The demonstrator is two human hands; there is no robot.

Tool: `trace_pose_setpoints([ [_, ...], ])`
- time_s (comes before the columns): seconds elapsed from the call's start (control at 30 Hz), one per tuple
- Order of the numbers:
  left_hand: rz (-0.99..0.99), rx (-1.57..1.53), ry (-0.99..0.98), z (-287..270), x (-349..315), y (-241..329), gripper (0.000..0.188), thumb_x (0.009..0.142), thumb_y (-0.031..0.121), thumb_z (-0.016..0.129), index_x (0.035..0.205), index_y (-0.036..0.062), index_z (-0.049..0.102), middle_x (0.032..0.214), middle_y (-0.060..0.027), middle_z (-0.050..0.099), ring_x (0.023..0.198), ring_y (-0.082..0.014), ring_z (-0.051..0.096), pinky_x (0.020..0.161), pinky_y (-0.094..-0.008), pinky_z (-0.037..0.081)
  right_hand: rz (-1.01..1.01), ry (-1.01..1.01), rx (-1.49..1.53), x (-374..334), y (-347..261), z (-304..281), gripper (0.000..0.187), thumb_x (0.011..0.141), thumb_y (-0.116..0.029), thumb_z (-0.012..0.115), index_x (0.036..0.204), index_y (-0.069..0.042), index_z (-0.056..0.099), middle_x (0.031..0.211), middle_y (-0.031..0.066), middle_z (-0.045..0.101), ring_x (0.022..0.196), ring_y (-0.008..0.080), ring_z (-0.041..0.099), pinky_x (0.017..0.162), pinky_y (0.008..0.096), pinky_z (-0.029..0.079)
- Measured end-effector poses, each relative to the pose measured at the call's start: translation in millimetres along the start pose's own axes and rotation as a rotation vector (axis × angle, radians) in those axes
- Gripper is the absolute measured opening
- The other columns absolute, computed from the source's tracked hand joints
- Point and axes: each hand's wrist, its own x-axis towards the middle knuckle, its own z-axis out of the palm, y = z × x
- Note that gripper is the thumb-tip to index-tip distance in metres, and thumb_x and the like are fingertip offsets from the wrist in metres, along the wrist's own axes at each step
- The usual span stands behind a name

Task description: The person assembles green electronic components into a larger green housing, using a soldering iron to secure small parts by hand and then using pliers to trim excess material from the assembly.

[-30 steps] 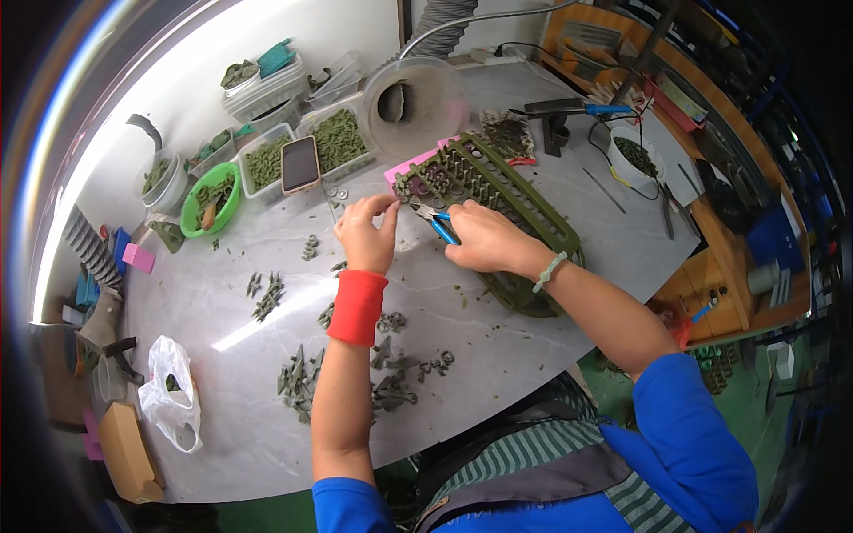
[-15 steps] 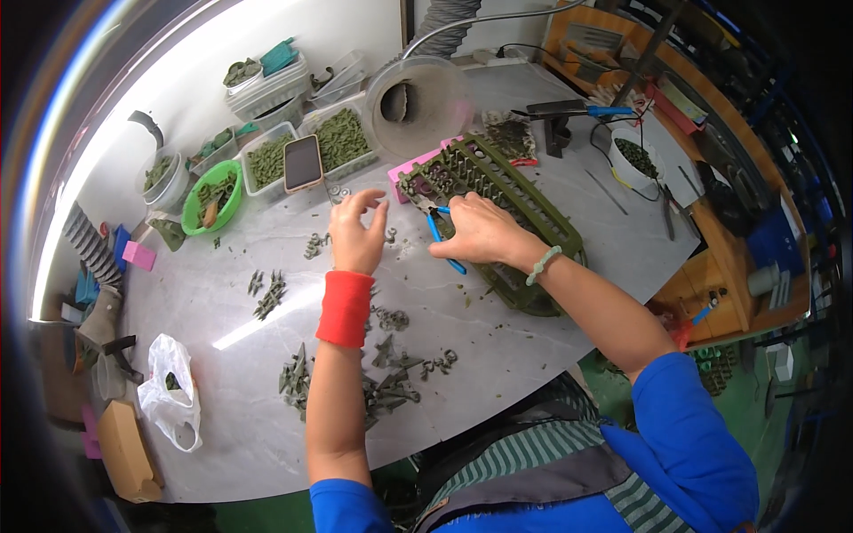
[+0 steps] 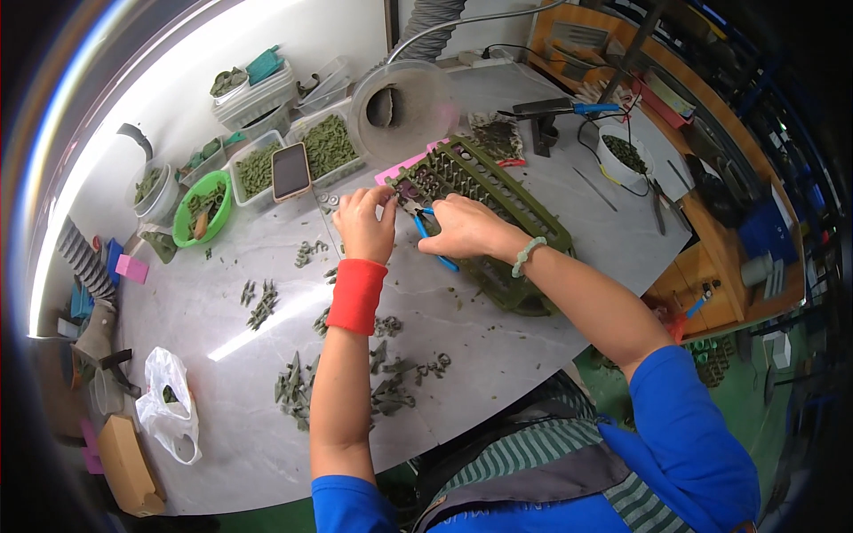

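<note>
Blue pliers (image 3: 421, 226) are held tight in the right hand (image 3: 466, 226), tips beside the green frame (image 3: 508, 197), laid between the middle and right edge of the counter (image 3: 222, 426). Whether anything is pinched by the left hand (image 3: 362, 222) cannot be told. Snipping seems in hand; 2 steady hands seem called for next.

The left forearm (image 3: 340, 391) reaches almost straight toward the far side, the left hand (image 3: 362, 224) bending its fingers rightward near the thumb. The right forearm (image 3: 586, 302) slants in from the near right, the right hand (image 3: 469, 227) curled in a grip, thumb toward the left.
</note>
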Motion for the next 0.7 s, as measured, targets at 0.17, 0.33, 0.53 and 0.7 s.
trace_pose_setpoints([
  [0.17, 0.006, 0.001, 0.003, -0.7, 1.5, -1.4, 0.011, 0.083, 0.019, 0.072, 0.095, 0.0179, 0.072, 0.086, 0.0026, 0.065, 0.091, -0.0222, 0.057, 0.084, -0.0389, 0.038, -0.015, -0.015, -0.015, 3.8, 6.9, 2.7, 0.033, 0.072, -0.026, 0.067, 0.072, 0.007, 0.068, 0.083, 0.029, 0.068, 0.089, 0.0405, 0.068, 0.079, 0.046, 0.055],
  [0.33, 0.005, 0.005, -0.001, -2.9, 2.3, 0.9, 0.01, 0.083, 0.018, 0.072, 0.094, 0.0174, 0.073, 0.084, 0.0025, 0.065, 0.09, -0.0211, 0.057, 0.084, -0.0379, 0.038, -0.112, 0.12, -0.071, -5.0, 11.2, 11.0, 0.035, 0.073, -0.028, 0.067, 0.078, 0.006, 0.069, 0.095, 0.0294, 0.068, 0.097, 0.041, 0.066, 0.082, 0.0459, 0.056],
  [0.53, -0.092, -0.091, 0.009, -15.8, 2.5, -14.3, 0.007, 0.086, 0.02, 0.071, 0.09, 0.0154, 0.075, 0.085, -0.0005, 0.071, 0.08, -0.0187, 0.064, 0.077, -0.0373, 0.044, 0.016, -0.026, -0.026, -14.1, -8.5, -1.3, 0.053, 0.071, -0.035, 0.069, 0.098, 0.011, 0.063, 0.105, 0.0304, 0.064, 0.102, 0.0409, 0.064, 0.087, 0.0451, 0.053],
  [0.7, -0.412, 0.264, -0.176, -50.9, -3.4, -48.3, 0.019, 0.079, 0.026, 0.075, 0.098, 0.0229, 0.072, 0.09, -0.0014, 0.068, 0.092, -0.0221, 0.062, 0.083, -0.0437, 0.04, 0.055, 0.035, 0.03, -3.6, -5.4, 6.5, 0.062, 0.072, -0.04, 0.068, 0.105, 0.012, 0.058, 0.112, 0.0315, 0.06, 0.108, 0.0402, 0.06, 0.092, 0.0438, 0.05],
])
